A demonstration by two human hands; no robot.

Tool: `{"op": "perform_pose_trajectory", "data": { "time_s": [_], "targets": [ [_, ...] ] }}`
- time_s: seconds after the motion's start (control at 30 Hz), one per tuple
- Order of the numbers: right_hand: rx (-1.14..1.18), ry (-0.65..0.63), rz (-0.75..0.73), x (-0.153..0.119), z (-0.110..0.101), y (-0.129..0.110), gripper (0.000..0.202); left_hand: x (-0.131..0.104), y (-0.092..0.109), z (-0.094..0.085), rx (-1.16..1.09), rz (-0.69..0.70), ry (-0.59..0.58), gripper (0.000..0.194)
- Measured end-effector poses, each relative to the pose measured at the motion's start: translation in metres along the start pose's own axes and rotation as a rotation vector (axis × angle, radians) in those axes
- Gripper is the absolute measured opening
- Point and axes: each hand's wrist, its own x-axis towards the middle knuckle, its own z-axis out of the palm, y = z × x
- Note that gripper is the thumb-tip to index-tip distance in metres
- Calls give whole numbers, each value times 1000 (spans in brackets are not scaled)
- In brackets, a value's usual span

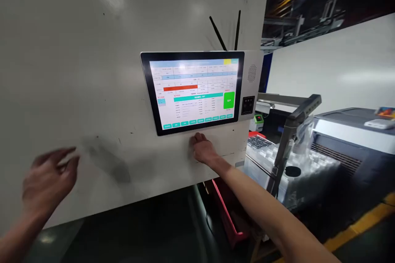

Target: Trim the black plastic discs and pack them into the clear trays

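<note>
One head-worn view — close to the machine panel (77,49), facing forward and slightly down at its touchscreen (193,92).

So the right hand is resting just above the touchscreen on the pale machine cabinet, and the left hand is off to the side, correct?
Not quite: in the head view the right hand is just below the black-framed touchscreen, not above. The left hand is off to the side.

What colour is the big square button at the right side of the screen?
Green. The button on the touchscreen shows best in the head view.
</note>
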Motion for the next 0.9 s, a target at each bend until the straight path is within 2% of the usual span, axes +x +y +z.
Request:
{"op": "perform_pose_trajectory", "data": {
  "time_s": [0.03, 0.07, 0.1, 0.17, 0.23, 0.33, 0.4, 0.43, 0.57, 0.63, 0.77, 0.9],
  "targets": [
    [-8, 5, 9, -1, -3, -2, 48, 22, 8, 18, -88, 41, 89, 48],
    [-14, 11, 16, -2, -7, -6, 44, 45, 21, 35, -160, 128, 180, 51],
    [-16, 21, 17, -6, -11, -10, 37, 68, 37, 50, -213, 236, 222, 54],
    [-11, 58, 3, -17, -20, -23, 26, 104, 72, 76, -273, 394, 247, 60],
    [4, 122, -27, -31, -27, -38, 27, 124, 100, 95, -312, 427, 254, 62],
    [94, 421, -129, -43, -32, -54, 30, 129, 119, 111, -323, 413, 266, 70],
    [137, 641, -205, -42, -33, -58, 28, 126, 119, 117, -317, 422, 300, 73],
    [138, 700, -220, -39, -33, -59, 28, 125, 116, 118, -310, 428, 316, 73],
    [112, 671, -167, -27, -34, -57, 27, 126, 110, 120, -279, 436, 362, 71],
    [151, 681, -189, -27, -34, -56, 28, 128, 111, 121, -276, 443, 387, 69],
    [262, 715, -334, -39, -33, -49, 27, 126, 114, 121, -267, 434, 429, 65],
    [326, 653, -332, -55, -26, -34, 29, 124, 115, 119, -240, 422, 445, 63]
  ]
}}
